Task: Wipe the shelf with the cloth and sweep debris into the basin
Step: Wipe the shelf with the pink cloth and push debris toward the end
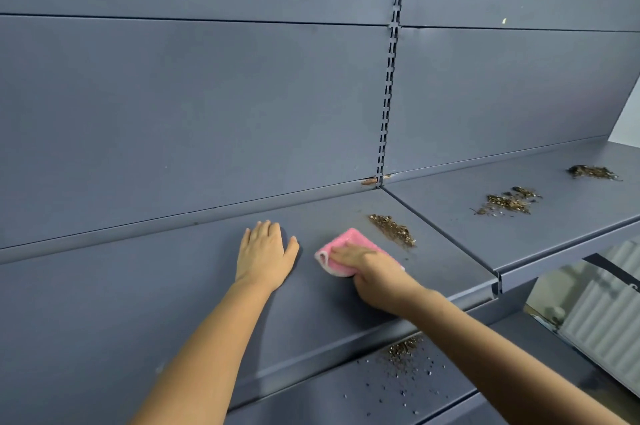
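cloth (341, 253) under right hand (377, 272)

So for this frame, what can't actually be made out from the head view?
- Basin: nowhere in view.
- Pink cloth: near part hidden under the right hand.
- Shelf surface under the flat left hand: covered by it.
- Lower shelf: mostly hidden by the shelf above and the arms.
- Debris pile: pieces too small to identify.
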Demonstrator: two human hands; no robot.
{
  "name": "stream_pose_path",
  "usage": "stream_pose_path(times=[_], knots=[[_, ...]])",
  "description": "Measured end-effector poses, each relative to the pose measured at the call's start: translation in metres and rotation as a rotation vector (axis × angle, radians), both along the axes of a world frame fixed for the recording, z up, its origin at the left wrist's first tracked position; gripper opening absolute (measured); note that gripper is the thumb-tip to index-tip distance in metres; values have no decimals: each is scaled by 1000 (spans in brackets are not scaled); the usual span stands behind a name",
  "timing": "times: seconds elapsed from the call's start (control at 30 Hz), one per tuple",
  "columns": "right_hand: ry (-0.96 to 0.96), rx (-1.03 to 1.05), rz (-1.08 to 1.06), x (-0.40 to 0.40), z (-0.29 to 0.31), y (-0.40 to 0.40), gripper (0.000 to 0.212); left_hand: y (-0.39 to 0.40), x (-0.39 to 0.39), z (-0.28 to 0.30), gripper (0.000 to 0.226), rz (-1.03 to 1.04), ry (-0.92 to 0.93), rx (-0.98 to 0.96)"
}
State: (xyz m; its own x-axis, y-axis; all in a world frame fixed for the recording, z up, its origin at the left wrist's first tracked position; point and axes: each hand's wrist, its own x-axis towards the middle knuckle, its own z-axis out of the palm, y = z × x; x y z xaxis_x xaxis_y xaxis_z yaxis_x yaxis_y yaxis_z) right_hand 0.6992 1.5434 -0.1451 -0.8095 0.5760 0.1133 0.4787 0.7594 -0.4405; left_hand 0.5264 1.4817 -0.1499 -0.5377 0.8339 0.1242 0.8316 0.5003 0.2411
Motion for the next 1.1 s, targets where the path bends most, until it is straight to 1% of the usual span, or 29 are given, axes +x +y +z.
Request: stream_pose_path(times=[0.13,0.23,0.27,0.33,0.4,0.47,0.5,0.53,0.57,0.6,0.7,0.73,0.8,0.87,0.93,1.0,1.03,1.1], knots=[[-56,-18,-84,12,3,28,59,-1,-1,-1,53,-11,-9,10],[-46,-75,-162,1,10,22,53,2,-1,-1,54,-25,-2,11],[-37,-94,-145,-9,12,19,47,3,-1,-1,54,-29,0,4],[-87,-37,-21,-36,10,6,36,5,-2,-1,49,-19,-1,-6],[-183,-82,7,-64,5,-5,44,5,-4,0,37,14,7,8],[-99,-89,19,-76,5,-3,30,4,-4,2,31,40,12,18],[-71,-58,30,-78,3,5,32,3,-3,2,34,37,10,22],[-63,-41,32,-77,3,12,39,3,-3,2,38,26,12,21],[-70,-39,9,-73,3,19,43,3,-2,1,41,16,16,20],[-63,-37,-9,-74,6,26,42,3,-2,2,43,9,16,19],[-95,-81,-127,-74,15,48,33,2,-2,2,47,10,0,20],[-135,-94,-171,-76,20,55,36,2,-1,2,47,10,-3,18],[-254,-108,-301,-77,26,64,48,2,-1,2,48,8,1,9],[-212,-83,-408,-76,21,70,56,2,-1,2,48,6,9,3],[-170,-51,-425,-75,15,70,48,2,-1,2,48,4,8,-2],[-186,-94,-434,-70,18,64,46,2,0,2,48,-1,16,-3],[-181,-99,-409,-70,21,59,46,3,-1,2,48,-5,20,-4],[-74,-84,-290,-71,24,41,46,3,-1,2,47,-11,28,-13]])
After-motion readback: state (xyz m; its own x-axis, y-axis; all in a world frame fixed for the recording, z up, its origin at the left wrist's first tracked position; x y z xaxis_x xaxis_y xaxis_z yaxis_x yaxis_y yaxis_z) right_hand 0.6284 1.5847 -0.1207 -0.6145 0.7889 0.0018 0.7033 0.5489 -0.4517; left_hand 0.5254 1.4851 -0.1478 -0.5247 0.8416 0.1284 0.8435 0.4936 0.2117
